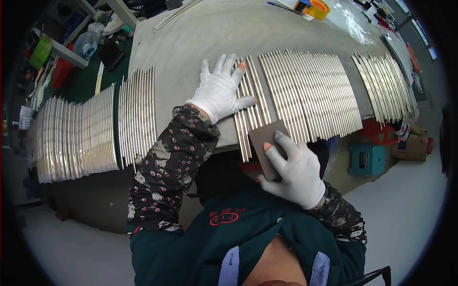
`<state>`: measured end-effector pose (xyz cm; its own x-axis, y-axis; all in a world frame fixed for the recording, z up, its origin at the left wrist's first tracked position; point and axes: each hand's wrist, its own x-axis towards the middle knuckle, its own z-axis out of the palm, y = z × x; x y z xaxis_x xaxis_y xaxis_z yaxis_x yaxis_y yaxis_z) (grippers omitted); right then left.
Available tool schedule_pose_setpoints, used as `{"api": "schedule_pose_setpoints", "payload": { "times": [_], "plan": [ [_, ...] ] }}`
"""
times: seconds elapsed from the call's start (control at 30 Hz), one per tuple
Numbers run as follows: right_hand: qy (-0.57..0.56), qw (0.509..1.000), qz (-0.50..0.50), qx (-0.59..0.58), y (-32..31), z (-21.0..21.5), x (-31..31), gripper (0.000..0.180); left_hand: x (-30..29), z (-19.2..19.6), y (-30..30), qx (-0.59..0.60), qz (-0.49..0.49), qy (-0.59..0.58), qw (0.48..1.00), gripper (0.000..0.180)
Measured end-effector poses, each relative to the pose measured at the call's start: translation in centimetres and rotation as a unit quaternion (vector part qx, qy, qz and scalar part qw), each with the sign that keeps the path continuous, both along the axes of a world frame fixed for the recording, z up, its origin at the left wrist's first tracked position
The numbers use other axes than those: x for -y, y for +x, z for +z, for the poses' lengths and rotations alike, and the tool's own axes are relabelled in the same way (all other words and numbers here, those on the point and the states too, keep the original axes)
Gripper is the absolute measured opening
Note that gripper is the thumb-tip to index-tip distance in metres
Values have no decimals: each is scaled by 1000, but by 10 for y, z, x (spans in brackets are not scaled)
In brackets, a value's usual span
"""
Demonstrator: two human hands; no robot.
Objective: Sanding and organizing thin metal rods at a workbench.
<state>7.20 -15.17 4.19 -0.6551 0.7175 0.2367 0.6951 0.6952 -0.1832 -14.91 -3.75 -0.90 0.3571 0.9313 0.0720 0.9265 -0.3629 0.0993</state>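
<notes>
My left hand (217, 93), in a white glove with bare thumb and index tips, lies flat with its fingers spread. It rests partly on the grey table (176, 52) and partly on a few shiny metal rods (242, 136), whose near ends stick out past the table's front edge. My right hand (300, 174), gloved likewise, grips a flat grey-brown rectangular pad (263, 148), tilted over the near ends of those rods. Whether the pad touches them I cannot tell. Just right of them lies a wide row of similar rods (310, 93), side by side.
More rods (137, 112) lie left of my left arm, with plastic-wrapped rods (76, 136) beyond. Another bundle (385, 88) sits at the right. Orange tape (318, 8) and clear plastic film (350, 24) are at the far edge. A teal stool (366, 158) and a cardboard box (411, 145) stand below right.
</notes>
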Motion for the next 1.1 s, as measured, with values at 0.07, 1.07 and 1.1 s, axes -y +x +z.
{"api": "schedule_pose_setpoints", "payload": {
  "times": [0.07,1.07,1.1],
  "plan": [
    [30,999,-14,-15,-3,-3,-2,64,-2,-1,1,3,0,-2,1000,92],
    [-7,998,-32,-57,52,-7,39,73,-7,3,24,-6,11,-4,1000,89],
    [-2,997,-34,-64,53,-8,39,72,-8,3,26,-10,13,-3,1000,89]
  ]
}}
